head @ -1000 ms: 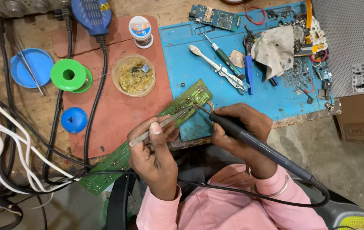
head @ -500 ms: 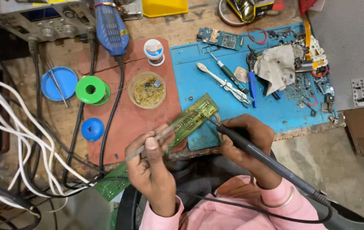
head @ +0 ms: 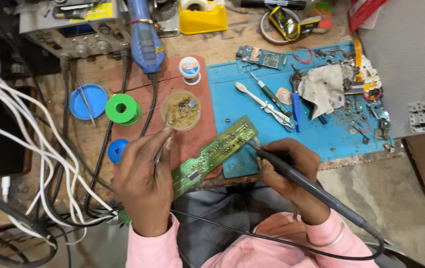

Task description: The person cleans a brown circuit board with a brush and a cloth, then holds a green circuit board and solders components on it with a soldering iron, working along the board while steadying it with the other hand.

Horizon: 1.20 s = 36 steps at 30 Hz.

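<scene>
A long green circuit board (head: 216, 152) lies slanted across the table's front edge, over a reddish mat (head: 192, 144) and a blue mat (head: 321, 134). My right hand (head: 288, 167) grips a black soldering iron (head: 316, 192), and its tip touches the board's upper right end. My left hand (head: 142, 182) holds thin metal tweezers (head: 162, 145). Their points reach up to the rim of a round clear cup of brass wool (head: 181, 110). The left hand covers the board's lower left part.
White and black cables (head: 38, 164) crowd the left side. A green solder spool (head: 123, 109), blue lids (head: 88, 101), a small white spool (head: 189, 67), a blue handheld tool (head: 145, 39) and a bench instrument (head: 68, 30) stand behind. Tools, a cloth and small boards litter the blue mat.
My left hand has left the board and carried the tweezers up toward the brass wool cup. The right hand keeps the iron on the board. The view has tilted farther up the table.
</scene>
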Available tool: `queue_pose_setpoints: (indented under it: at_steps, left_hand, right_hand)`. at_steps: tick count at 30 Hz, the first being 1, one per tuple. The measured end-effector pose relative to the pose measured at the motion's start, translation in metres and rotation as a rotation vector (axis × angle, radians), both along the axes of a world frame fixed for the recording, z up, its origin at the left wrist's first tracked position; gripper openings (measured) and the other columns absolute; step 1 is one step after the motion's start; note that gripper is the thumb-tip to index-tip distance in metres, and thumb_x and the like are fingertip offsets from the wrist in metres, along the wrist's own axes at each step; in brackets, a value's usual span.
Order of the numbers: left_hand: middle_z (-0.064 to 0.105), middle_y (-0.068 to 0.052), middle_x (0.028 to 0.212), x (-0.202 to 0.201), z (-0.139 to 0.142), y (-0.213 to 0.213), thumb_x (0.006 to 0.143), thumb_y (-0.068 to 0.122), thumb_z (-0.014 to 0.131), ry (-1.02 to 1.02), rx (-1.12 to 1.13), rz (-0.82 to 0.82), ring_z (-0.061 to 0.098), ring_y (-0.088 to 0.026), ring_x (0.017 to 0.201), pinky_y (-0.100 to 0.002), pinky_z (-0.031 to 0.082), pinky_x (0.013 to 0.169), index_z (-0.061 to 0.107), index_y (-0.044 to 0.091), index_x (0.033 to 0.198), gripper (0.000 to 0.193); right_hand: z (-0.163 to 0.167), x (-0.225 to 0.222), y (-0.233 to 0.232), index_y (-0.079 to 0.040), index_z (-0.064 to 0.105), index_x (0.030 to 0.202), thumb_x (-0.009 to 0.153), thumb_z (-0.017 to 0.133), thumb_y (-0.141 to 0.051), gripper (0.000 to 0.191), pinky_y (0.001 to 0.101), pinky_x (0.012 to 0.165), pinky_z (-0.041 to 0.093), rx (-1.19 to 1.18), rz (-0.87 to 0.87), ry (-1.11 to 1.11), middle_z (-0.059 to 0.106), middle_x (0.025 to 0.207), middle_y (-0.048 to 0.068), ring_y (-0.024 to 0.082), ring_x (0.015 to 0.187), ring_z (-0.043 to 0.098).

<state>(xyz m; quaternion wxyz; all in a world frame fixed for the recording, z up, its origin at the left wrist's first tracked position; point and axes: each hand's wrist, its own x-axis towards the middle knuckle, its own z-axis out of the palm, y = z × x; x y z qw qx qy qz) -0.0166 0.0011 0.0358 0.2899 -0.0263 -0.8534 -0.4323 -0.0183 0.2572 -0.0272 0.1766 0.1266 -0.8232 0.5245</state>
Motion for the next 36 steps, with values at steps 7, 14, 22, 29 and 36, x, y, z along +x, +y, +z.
queue_pose_setpoints:
  at_steps: [7,14,22,29,36]
  left_hand:
    - [0.068,-0.013,0.109,-0.039,-0.009,0.01,0.087,-0.001,0.074,-0.018,-0.37,-0.146,0.062,-0.034,0.102,-0.046,0.05,0.09,0.071,0.003,0.118,0.031]
    - [0.067,-0.013,0.113,-0.045,-0.01,0.003,0.085,0.001,0.073,-0.001,-0.461,-0.11,0.06,-0.034,0.11,-0.049,0.046,0.097,0.069,0.003,0.126,0.041]
    - [0.057,-0.02,0.12,-0.005,-0.007,-0.005,0.085,-0.006,0.067,-0.155,-0.214,-0.066,0.057,-0.037,0.11,-0.046,0.046,0.092,0.058,-0.002,0.146,0.061]
    - [0.06,-0.007,0.118,0.036,-0.021,0.039,0.095,0.011,0.081,0.116,-0.336,-0.17,0.062,-0.028,0.111,-0.043,0.048,0.096,0.066,0.009,0.122,0.031]
    - [0.061,-0.016,0.125,-0.001,-0.04,0.057,0.095,0.026,0.071,-0.098,-0.398,-0.126,0.057,-0.035,0.117,-0.053,0.042,0.096,0.06,0.003,0.136,0.049]
  right_hand:
    - [-0.004,-0.004,0.001,0.0,0.066,0.105,0.086,0.074,-0.008,0.022,0.0235,0.065,0.057,0.017,-0.004,0.045,0.075,0.086,0.008,0.009,0.073,0.072]
    - [-0.005,-0.001,0.002,0.0,0.066,0.106,0.087,0.076,-0.012,0.024,0.0235,0.066,0.057,-0.018,0.008,0.032,0.076,0.087,0.009,0.01,0.074,0.072]
    - [-0.002,0.001,0.002,0.0,0.066,0.105,0.087,0.076,-0.011,0.023,0.0237,0.064,0.055,-0.014,-0.008,-0.041,0.075,0.085,0.008,0.01,0.071,0.07]
    - [-0.005,0.0,0.003,-0.001,0.068,0.103,0.085,0.076,-0.013,0.023,0.0251,0.064,0.056,0.1,-0.038,0.071,0.076,0.088,0.009,0.01,0.07,0.071]
    - [-0.002,0.001,0.003,0.001,0.068,0.106,0.086,0.076,-0.011,0.024,0.0242,0.066,0.057,0.001,0.006,-0.008,0.076,0.091,0.009,0.011,0.073,0.072]
